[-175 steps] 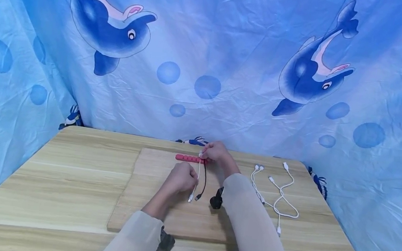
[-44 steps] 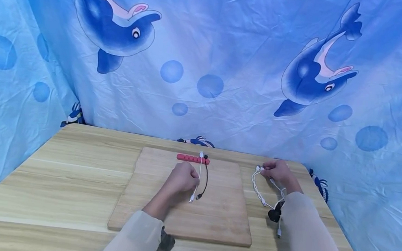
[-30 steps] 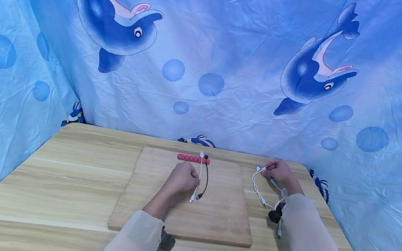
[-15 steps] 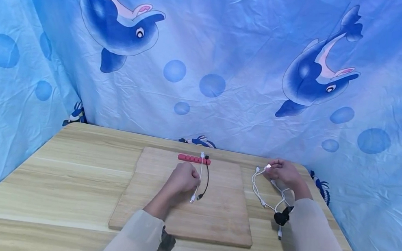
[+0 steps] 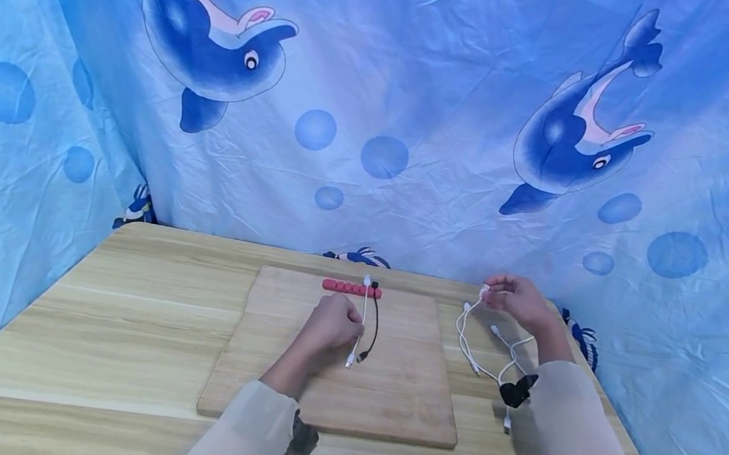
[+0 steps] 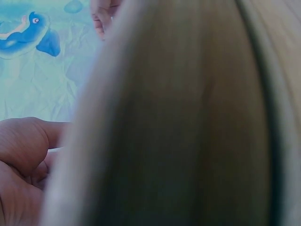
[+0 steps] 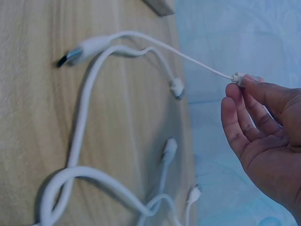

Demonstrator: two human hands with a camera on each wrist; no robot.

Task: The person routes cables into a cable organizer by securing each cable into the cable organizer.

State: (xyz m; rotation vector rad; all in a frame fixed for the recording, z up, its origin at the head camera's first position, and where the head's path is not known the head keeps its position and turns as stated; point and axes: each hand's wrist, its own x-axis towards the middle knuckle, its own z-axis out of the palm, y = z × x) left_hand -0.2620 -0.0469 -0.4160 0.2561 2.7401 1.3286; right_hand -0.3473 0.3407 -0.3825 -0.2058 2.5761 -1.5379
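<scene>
My right hand [image 5: 518,301] pinches the white plug [image 5: 485,290] of a thin white cable above the table's back right; the right wrist view shows this plug [image 7: 239,79] between thumb and fingertips of the hand [image 7: 270,117]. Over the wooden board [image 5: 399,402], my left hand [image 5: 332,320] holds a short white cable [image 5: 365,305] between thumb and fingers. That cable's upper plug lies across a red cable holder [image 5: 346,287]. Beside it, a black cable [image 5: 376,325] runs down from the holder's right end. The left wrist view shows part of my left hand [image 6: 21,160].
Other white cables lie right of the board, among them one with a plug [image 5: 495,331] under my right hand and another plug [image 5: 507,425] nearer the front. A blue dolphin-print curtain [image 5: 432,220] hangs behind the table [image 5: 92,347].
My right hand has moved from the holder to the white cables on the right, gripped a plug and raised it off the table. My left hand has stayed in place.
</scene>
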